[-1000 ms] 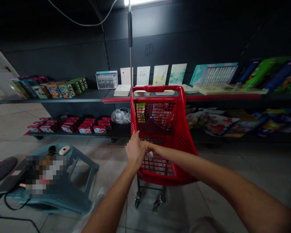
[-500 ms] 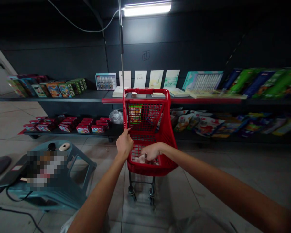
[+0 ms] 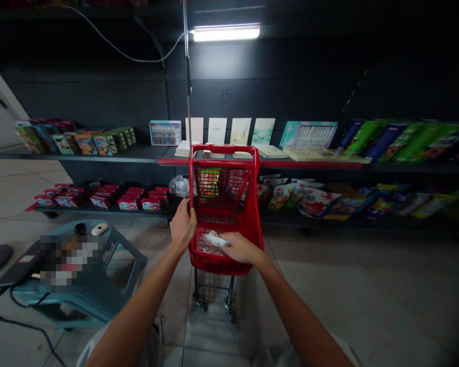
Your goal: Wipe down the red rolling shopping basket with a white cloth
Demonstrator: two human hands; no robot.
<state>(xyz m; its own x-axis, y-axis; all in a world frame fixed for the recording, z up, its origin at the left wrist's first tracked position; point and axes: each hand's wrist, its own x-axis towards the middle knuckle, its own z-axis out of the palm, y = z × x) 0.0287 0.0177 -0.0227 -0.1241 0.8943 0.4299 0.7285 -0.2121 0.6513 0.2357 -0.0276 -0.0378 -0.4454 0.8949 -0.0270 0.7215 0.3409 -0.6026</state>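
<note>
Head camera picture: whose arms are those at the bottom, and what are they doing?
Those are a person's own arms. The camera sits on their head, so you see what they see, looking forward and down. Their bare left hand is at the side of a small red mesh shopping cart on wheels. Their bare right hand reaches over the basket, touching a crumpled white scrap, maybe cloth or paper. Behind them are long dark shelves with colourful boxes.
</note>
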